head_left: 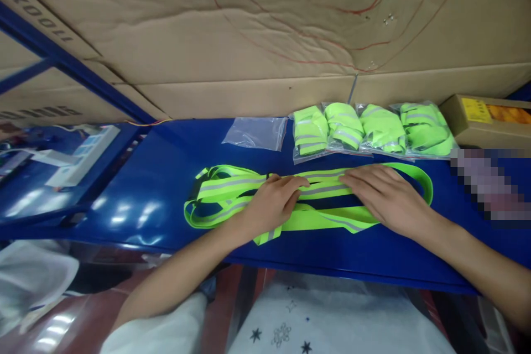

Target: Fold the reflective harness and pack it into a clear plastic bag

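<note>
Strap [232, 183] lies looped on the table [174, 149], probably pressed there so the loops stay flat. Left hand [271, 202] curls over it, right hand [388, 196] stretches its fingers across; can't tell if either's actually gripping.

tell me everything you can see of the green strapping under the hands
The strapping is bright yellow-green, apparently woven fabric, with a grey stripe along much of it and a dark part near its left end. It lies in loose, elongated loops on the blue table, partly twisted. The left hand touches its middle, the right hand farther right; both hide parts of it.
</note>
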`<action>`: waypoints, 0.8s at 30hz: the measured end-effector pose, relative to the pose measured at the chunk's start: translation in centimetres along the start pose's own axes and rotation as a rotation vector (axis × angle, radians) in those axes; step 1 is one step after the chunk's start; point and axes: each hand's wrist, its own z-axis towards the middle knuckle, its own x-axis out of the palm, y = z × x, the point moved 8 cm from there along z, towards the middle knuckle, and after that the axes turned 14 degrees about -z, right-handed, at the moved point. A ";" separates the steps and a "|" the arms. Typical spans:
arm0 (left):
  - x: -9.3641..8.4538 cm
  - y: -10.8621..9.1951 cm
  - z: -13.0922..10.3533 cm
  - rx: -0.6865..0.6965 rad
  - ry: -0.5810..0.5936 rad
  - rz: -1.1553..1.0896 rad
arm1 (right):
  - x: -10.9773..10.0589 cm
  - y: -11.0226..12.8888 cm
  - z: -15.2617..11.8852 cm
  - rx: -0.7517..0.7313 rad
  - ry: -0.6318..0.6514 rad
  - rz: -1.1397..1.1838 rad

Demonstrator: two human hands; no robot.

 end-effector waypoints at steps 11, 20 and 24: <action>0.1 -1.5 -0.1 0.066 0.020 0.189 | 2.5 2.1 -0.7 -0.102 0.184 0.219; -1.0 -4.5 -0.8 0.273 0.060 0.156 | 0.6 1.8 -0.8 -0.075 0.245 0.382; 1.7 -4.3 -1.4 0.242 0.228 0.211 | -0.3 3.9 -1.2 -0.141 0.212 0.319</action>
